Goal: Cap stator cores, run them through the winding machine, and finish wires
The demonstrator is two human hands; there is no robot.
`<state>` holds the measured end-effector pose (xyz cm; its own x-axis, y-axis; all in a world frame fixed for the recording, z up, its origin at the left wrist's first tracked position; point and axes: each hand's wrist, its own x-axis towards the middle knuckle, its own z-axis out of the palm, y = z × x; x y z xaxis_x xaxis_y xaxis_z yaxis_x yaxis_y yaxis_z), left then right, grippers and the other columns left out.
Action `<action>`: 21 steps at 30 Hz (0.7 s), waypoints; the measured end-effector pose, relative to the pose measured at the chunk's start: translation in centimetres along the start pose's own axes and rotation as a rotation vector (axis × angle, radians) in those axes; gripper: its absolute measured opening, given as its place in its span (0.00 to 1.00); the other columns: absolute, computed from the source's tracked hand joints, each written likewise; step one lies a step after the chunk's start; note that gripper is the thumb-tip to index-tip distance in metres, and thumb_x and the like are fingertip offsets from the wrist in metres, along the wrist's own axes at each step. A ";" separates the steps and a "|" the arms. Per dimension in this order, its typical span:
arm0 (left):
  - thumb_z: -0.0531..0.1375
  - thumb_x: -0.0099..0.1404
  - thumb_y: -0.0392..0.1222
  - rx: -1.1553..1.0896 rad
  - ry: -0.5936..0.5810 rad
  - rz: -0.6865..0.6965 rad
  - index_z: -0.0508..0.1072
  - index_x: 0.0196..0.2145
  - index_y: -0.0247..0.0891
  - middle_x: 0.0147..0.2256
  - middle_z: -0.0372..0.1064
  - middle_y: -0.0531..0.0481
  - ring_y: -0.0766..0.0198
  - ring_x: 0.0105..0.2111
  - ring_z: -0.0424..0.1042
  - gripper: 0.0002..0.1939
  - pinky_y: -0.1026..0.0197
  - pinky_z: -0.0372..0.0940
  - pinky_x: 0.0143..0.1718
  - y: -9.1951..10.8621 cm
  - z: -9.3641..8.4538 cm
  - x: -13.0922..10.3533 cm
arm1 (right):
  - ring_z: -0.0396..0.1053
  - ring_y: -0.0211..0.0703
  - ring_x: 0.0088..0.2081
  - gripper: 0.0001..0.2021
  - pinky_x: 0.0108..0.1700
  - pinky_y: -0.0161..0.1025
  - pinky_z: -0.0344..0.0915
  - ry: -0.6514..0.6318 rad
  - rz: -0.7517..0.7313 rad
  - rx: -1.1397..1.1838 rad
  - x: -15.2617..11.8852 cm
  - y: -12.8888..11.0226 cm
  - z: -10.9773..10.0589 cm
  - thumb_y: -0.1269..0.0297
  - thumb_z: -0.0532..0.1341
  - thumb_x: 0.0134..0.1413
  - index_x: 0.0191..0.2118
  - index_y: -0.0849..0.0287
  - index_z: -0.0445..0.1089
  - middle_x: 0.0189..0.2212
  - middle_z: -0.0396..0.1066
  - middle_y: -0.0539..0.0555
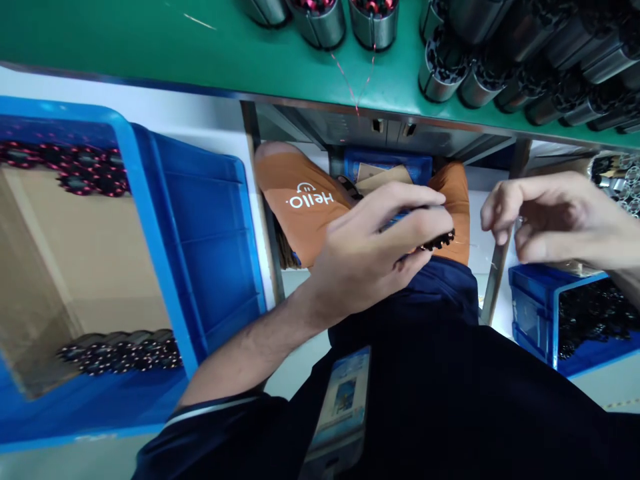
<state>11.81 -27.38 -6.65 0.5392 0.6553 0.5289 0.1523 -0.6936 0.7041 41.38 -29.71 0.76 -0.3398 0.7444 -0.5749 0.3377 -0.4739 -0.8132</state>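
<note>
**Two hands, one dark toothed part held in the left, mid-frame**

One left hand [380, 247], center: fingers clamped on one dark toothed part [439, 240], mostly hidden; toothed edge pokes out at the fingertips, over the lap. Some blue shows between the fingers; can't tell what it belongs to.

One right hand [555, 217], right of frame, well apart from the part: fingers curled, slightly blurred, gap between fingers and thumb.

One green tabletop [150, 47] across the top. Top center: three silver cylinders [323, 27], leftmost cut by the frame edge; red windings visible in two. Two thin red wires [367, 83] trail from there toward the front edge, nearly meeting. Upper right: one big group of dark-cored cylinders [443, 70], at least seven along the front, more behind, total unclear.

Left side: one large blue bin [145, 233] with brown cardboard [95, 247] and two clusters of wound parts [125, 353], one upper, one lower; too packed to count. Lower right: one blue bin with a heap of black pieces [595, 313], uncountable. Center, beyond the lap: one blue container [425, 165], cardboard pieces [395, 175] inside.

One pair of orange shorts [305, 213], one "Hello" print. One badge [343, 400], lower center, on the dark shirt [425, 400].
</note>
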 end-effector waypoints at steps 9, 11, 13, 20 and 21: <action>0.70 0.78 0.38 0.154 -0.050 0.012 0.79 0.57 0.43 0.50 0.87 0.48 0.58 0.48 0.88 0.12 0.56 0.85 0.51 0.6 0.0 0.1 | 0.68 0.34 0.18 0.26 0.19 0.33 0.60 0.033 -0.120 -0.148 0.2 -0.4 2.5 0.45 0.83 0.64 0.27 0.54 0.73 0.20 0.73 0.46; 0.71 0.78 0.40 0.126 -0.021 -0.124 0.78 0.56 0.42 0.49 0.88 0.49 0.59 0.47 0.89 0.12 0.57 0.83 0.52 0.7 -0.8 0.1 | 0.68 0.36 0.20 0.26 0.21 0.36 0.61 0.218 -0.226 -0.356 -1.2 -0.2 1.8 0.44 0.83 0.65 0.26 0.53 0.76 0.19 0.72 0.48; 0.73 0.77 0.41 0.156 0.056 -0.214 0.80 0.57 0.42 0.50 0.89 0.49 0.58 0.49 0.89 0.14 0.56 0.82 0.54 -0.1 -2.2 0.1 | 0.74 0.42 0.22 0.18 0.23 0.38 0.70 0.341 -0.193 -0.335 -2.3 1.0 0.8 0.45 0.83 0.65 0.33 0.50 0.84 0.23 0.79 0.51; 0.78 0.73 0.52 0.450 0.260 -0.262 0.85 0.57 0.46 0.52 0.87 0.47 0.48 0.52 0.83 0.19 0.44 0.78 0.58 -8.6 -7.6 1.1 | 0.80 0.49 0.24 0.23 0.26 0.42 0.80 0.304 -0.035 -0.094 -1.8 6.6 1.4 0.34 0.82 0.61 0.37 0.51 0.89 0.28 0.83 0.57; 0.79 0.72 0.54 0.481 0.263 -0.251 0.85 0.56 0.47 0.50 0.86 0.47 0.48 0.51 0.82 0.20 0.43 0.77 0.58 -9.9 -7.6 1.6 | 0.81 0.49 0.26 0.24 0.28 0.42 0.80 0.257 -0.006 -0.074 -1.6 7.1 2.1 0.34 0.81 0.61 0.37 0.52 0.89 0.27 0.82 0.56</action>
<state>4.82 -17.22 -9.15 0.2245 0.8262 0.5167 0.6395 -0.5250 0.5616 42.44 -35.21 -4.30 -0.1112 0.8465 -0.5206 0.4032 -0.4404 -0.8022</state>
